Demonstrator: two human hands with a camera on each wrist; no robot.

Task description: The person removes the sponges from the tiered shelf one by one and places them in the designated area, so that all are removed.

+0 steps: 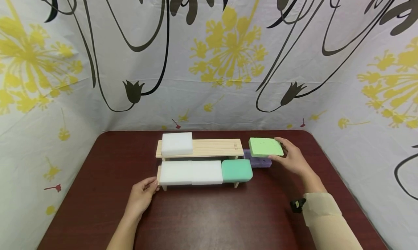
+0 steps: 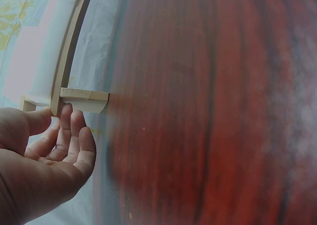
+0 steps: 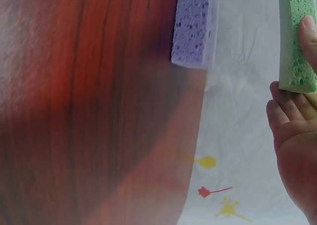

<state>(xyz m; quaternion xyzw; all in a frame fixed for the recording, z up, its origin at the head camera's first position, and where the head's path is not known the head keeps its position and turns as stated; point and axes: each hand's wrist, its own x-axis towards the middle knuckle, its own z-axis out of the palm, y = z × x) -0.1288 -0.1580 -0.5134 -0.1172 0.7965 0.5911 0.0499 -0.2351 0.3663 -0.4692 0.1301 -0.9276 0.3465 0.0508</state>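
Observation:
My left hand (image 1: 142, 196) pinches the left end of the front wooden shelf (image 1: 159, 175) between thumb and fingers; the left wrist view shows the fingertips by the shelf's leg (image 2: 84, 93). On that shelf stand two white sponges (image 1: 176, 172) side by side, with a teal sponge (image 1: 237, 170) at the right end. My right hand (image 1: 292, 157) grips a light green sponge (image 1: 266, 147) by its right end, raised above a purple sponge (image 1: 261, 162). In the right wrist view the purple sponge (image 3: 190, 29) lies on the table, apart from the green one.
Behind the front shelf is a second wooden shelf (image 1: 215, 147) with a white sponge (image 1: 177, 143) on its left end. Both stand on a dark red wooden table (image 1: 209, 217). A patterned white cloth (image 1: 222, 108) hangs around the table's back and sides.

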